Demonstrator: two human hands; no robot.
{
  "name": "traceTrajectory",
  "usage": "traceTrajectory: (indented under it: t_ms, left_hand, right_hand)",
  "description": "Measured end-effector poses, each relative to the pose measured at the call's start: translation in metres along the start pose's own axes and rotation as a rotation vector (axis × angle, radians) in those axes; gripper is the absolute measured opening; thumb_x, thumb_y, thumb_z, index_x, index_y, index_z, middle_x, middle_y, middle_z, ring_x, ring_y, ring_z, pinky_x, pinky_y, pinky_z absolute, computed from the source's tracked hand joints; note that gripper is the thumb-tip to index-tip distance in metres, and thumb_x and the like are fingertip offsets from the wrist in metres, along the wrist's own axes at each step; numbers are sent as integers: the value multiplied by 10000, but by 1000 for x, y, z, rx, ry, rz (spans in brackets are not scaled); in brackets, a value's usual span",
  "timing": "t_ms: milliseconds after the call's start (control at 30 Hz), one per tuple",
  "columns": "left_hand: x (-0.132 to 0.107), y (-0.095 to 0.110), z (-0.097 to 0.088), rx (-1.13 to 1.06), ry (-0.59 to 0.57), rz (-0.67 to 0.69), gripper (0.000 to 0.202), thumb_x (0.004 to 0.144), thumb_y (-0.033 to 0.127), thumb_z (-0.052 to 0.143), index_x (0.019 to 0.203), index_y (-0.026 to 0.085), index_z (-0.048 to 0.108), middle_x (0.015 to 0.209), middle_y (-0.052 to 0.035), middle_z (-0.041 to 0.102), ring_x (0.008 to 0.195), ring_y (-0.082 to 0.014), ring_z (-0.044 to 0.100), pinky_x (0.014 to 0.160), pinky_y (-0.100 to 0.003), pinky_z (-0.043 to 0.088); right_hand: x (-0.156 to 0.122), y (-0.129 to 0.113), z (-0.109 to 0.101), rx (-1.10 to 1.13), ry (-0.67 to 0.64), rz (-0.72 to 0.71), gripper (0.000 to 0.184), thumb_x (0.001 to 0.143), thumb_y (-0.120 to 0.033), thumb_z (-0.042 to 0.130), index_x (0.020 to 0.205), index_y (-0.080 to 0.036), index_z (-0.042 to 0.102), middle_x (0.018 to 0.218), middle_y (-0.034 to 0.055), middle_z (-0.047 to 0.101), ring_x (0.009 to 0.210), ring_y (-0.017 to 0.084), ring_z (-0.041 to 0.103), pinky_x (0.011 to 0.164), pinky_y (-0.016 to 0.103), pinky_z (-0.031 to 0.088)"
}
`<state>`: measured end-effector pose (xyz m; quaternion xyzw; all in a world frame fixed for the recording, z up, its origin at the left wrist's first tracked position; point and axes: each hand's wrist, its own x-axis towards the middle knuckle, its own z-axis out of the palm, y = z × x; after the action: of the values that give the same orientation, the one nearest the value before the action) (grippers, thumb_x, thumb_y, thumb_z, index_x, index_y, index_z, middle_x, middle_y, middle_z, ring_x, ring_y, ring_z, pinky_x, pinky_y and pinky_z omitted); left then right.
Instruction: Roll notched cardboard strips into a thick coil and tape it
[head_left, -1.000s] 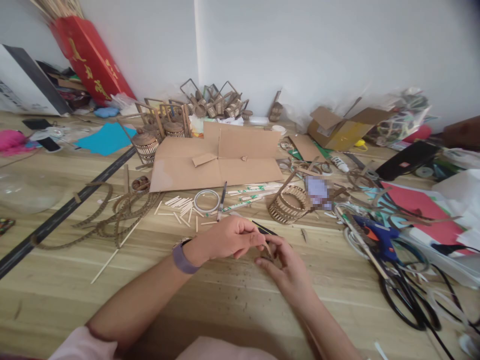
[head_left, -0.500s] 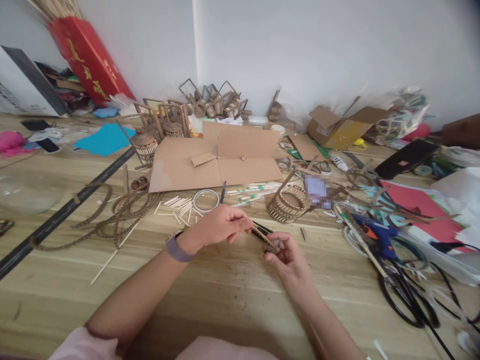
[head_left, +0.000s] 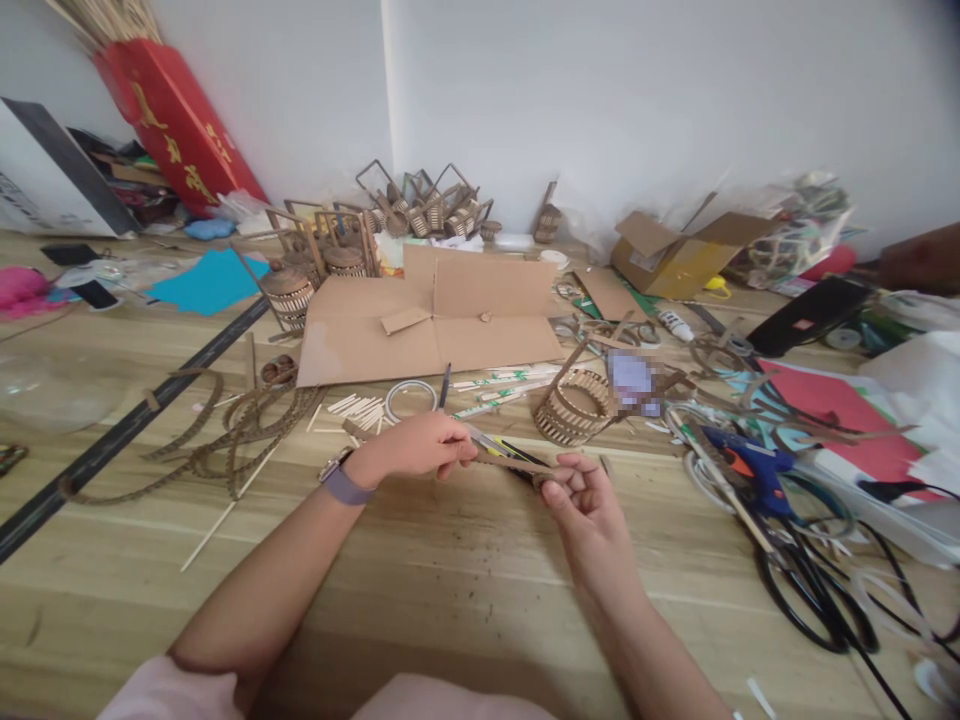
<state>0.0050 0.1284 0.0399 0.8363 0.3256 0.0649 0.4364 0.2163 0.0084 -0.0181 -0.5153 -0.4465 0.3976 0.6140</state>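
Note:
Between my hands a narrow brown corrugated strip (head_left: 514, 461) is stretched above the table. My left hand (head_left: 429, 445) pinches its left end, the fingertips closed. At the other end, my right hand (head_left: 591, 500) grips the strip, which looks coiled into a small roll at the thumb and fingers. Just behind the strip lies a black and yellow tool (head_left: 517, 452), partly covered, whose kind I cannot make out. A small round basket (head_left: 574, 408) of pale and brown slats stands beyond my right hand.
Flattened cardboard (head_left: 367, 345), a tape roll (head_left: 411, 402) and short pale sticks (head_left: 358, 408) lie ahead. Loose brown strips (head_left: 240, 440) curl at left. A blue glue gun (head_left: 757, 470) and black-handled scissors (head_left: 806, 595) are at right. Finished baskets (head_left: 289, 292) stand behind.
My left hand has moved left and slightly down, so the strip now runs nearly level. My right hand has turned a little. More of the black and yellow tool shows.

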Motion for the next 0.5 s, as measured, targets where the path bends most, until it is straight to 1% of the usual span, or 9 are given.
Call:
traceTrajectory:
  t_ms: [100, 133, 200, 267, 300, 333, 367, 433, 500]
  left_hand:
    - [1, -3, 2, 63, -13, 21, 249, 876, 259, 548, 653, 187, 634, 616, 14, 667, 621, -154, 587, 592, -233, 376]
    - [1, -2, 4, 77, -10, 30, 212, 859, 242, 572, 667, 188, 646, 663, 3, 683, 658, -166, 599, 611, -242, 380]
    - [1, 4, 10, 84, 9, 51, 133, 861, 242, 590, 783, 193, 686, 801, -27, 716, 777, -201, 622, 668, -261, 393]
    - [1, 14, 18, 62, 30, 76, 173, 919, 284, 539, 973, 207, 684, 941, -48, 720, 887, -218, 620, 722, -272, 401]
    - [1, 19, 22, 44, 32, 84, 203, 942, 312, 513, 1021, 209, 669, 957, -46, 713, 887, -211, 616, 721, -269, 402]
    - [1, 23, 27, 26, 25, 91, 213, 951, 338, 502, 992, 206, 664, 919, -35, 704, 844, -197, 612, 697, -260, 398]
    - [2, 27, 31, 10, 25, 89, 244, 960, 352, 478, 905, 195, 656, 832, -20, 681, 765, -179, 596, 654, -252, 384]
    - [3, 31, 37, -18, 47, 73, 329, 960, 383, 459, 738, 180, 592, 670, 11, 581, 631, -150, 518, 572, -248, 331]
    - [4, 31, 40, -53, 81, 57, 356, 939, 411, 478, 670, 182, 525, 607, 38, 480, 582, -133, 445, 536, -247, 286]
  right_hand:
    - [-2, -1, 1, -39, -14, -5, 385, 797, -494, 733, 1005, -252, 519, 770, -13, 583, 674, 145, 548, 625, 260, 442]
    - [-3, -2, 1, -56, -25, -8, 379, 794, -487, 738, 996, -251, 521, 776, -12, 579, 686, 149, 553, 633, 263, 447]
    - [-6, -2, 3, -91, -49, -15, 357, 796, -473, 736, 976, -250, 523, 779, -12, 565, 695, 153, 556, 634, 265, 451]
    - [-7, -3, 4, -127, -72, -23, 333, 799, -453, 733, 951, -248, 520, 769, -17, 549, 683, 152, 550, 618, 264, 447]
    - [-8, -2, 4, -145, -83, -28, 322, 799, -439, 733, 940, -247, 517, 764, -19, 543, 675, 151, 546, 612, 263, 446]
    - [-8, -2, 4, -164, -94, -33, 310, 799, -422, 733, 935, -245, 516, 759, -22, 538, 672, 150, 541, 611, 263, 445]
    - [-8, -2, 3, -181, -104, -38, 297, 801, -403, 730, 932, -244, 515, 752, -25, 532, 668, 148, 537, 611, 262, 445]
    - [-8, -2, 2, -215, -123, -47, 267, 813, -365, 713, 940, -242, 513, 751, -25, 536, 673, 150, 538, 619, 266, 450]
    - [-8, -3, 2, -244, -142, -55, 243, 826, -336, 690, 953, -240, 506, 766, -18, 551, 682, 153, 548, 626, 271, 457]
